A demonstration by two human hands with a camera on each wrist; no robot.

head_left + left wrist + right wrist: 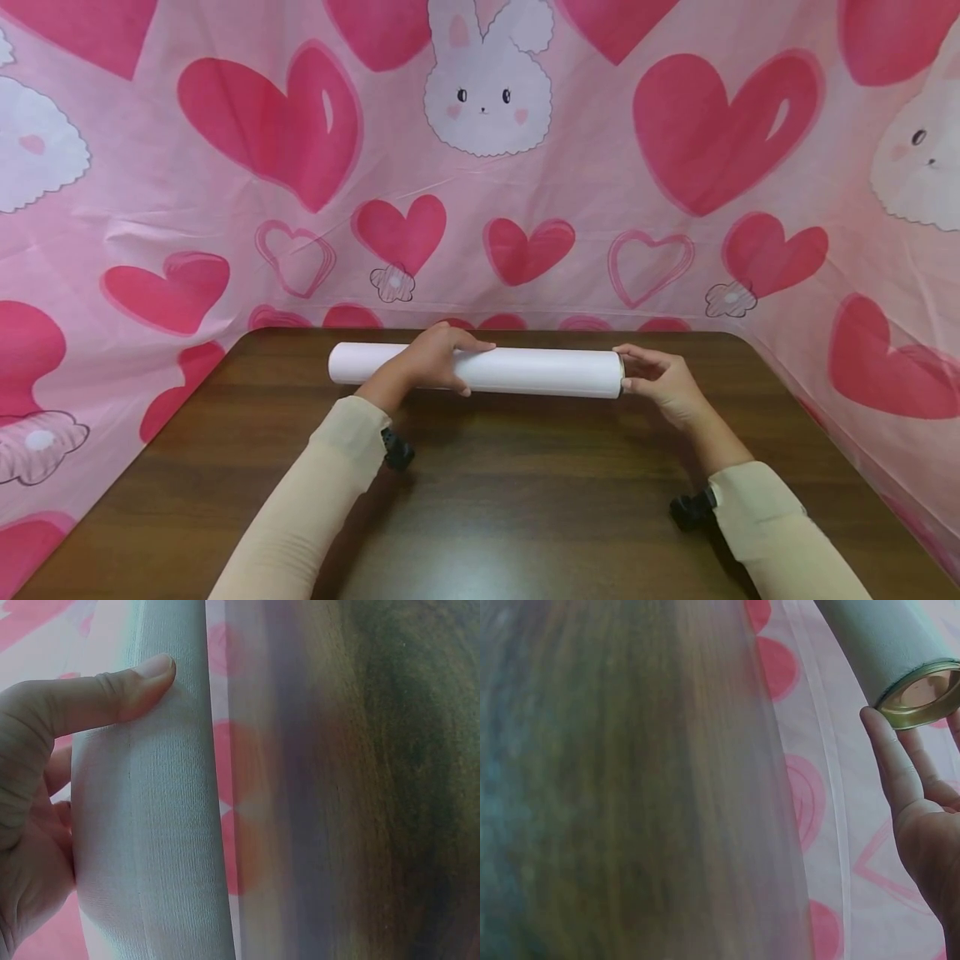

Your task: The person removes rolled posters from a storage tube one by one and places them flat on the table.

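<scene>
A long white cylindrical tube [547,371] lies crosswise near the far side of the table. Its right end has a gold-coloured metal rim [915,718] around a recessed, shiny end face. My left hand [431,358] grips the tube left of its middle, thumb across the near surface [150,802] and the other fingers partly hidden behind it. At the right end, my right hand [671,387] holds the rim between thumb and fingertips, with its fingers fairly straight and its palm away from the tube.
The dark wooden table [510,492] has rounded far corners. A pink cloth [570,175] with hearts and rabbits hangs behind it and along both sides. Small black devices [692,510] sit at both cuffs.
</scene>
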